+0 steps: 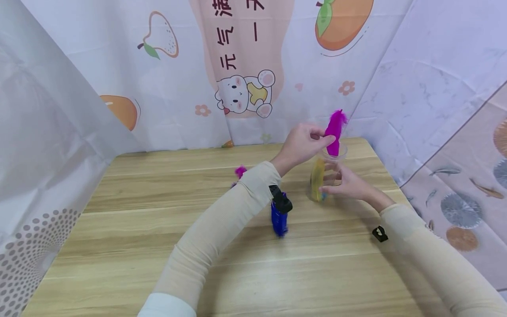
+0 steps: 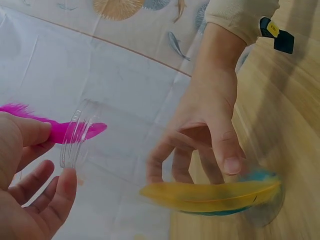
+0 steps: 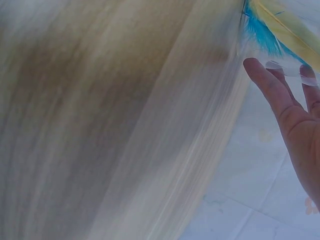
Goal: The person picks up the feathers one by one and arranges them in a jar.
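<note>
My left hand (image 1: 299,144) pinches a magenta feather (image 1: 335,127) over a clear plastic jar (image 1: 342,152). In the left wrist view the feather's lower end reaches through the jar's ribbed mouth (image 2: 75,145), while its fluffy end stays outside. My right hand (image 1: 350,184) grips the side of the jar, thumb and fingers curved round its wall. Inside the jar stand a yellow feather (image 2: 210,196) and a turquoise feather (image 3: 265,35) pressed close together. The right wrist view shows the right hand's fingers at the jar, partly cut off by the frame.
Blue feathers (image 1: 279,220) lie on the wooden table (image 1: 158,246) beneath my left wrist strap. Another magenta feather (image 1: 240,171) lies farther back, partly hidden by my left sleeve. A printed curtain (image 1: 166,119) hangs behind the table's far edge.
</note>
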`<state>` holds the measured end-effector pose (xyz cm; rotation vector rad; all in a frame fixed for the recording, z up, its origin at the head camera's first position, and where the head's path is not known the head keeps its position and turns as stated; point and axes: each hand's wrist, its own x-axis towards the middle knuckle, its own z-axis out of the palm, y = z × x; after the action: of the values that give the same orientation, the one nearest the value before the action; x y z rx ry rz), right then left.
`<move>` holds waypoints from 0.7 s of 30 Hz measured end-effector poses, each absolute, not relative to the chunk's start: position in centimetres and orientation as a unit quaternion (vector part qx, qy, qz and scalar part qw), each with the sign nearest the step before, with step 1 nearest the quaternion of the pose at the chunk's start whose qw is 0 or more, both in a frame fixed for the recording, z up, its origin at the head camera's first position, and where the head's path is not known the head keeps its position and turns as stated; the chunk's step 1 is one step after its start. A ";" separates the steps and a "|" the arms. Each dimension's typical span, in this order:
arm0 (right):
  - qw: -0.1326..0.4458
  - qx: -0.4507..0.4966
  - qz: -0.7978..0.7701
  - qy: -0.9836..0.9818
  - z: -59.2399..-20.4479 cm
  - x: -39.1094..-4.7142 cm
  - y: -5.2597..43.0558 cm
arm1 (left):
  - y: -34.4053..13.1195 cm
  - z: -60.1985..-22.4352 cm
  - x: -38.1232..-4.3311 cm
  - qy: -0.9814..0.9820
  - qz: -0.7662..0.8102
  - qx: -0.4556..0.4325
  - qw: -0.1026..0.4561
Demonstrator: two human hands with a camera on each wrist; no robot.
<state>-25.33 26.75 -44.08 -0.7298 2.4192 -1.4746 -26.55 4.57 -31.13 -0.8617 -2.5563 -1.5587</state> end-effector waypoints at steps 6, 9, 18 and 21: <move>0.109 -0.245 -0.500 0.823 -44.1 -25.4 26.7 | 4.4 -31.5 -26.7 -0.824 -0.501 -0.265 0.010; 0.109 -0.246 -0.500 0.823 -44.0 -25.4 26.7 | 4.4 -31.9 -26.7 -0.821 -0.510 -0.259 0.006; 0.118 -0.252 -0.512 0.813 -43.9 -25.4 26.5 | 4.0 -33.3 -26.8 -0.804 -0.537 -0.255 -0.004; 0.107 -0.256 -0.505 0.818 -43.8 -25.3 26.5 | 3.9 -33.6 -27.0 -0.804 -0.535 -0.258 0.001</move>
<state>-25.32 26.49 -43.77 -0.7535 2.4068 -1.4858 -26.95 3.90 -33.63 -0.8094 -2.5253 -1.6797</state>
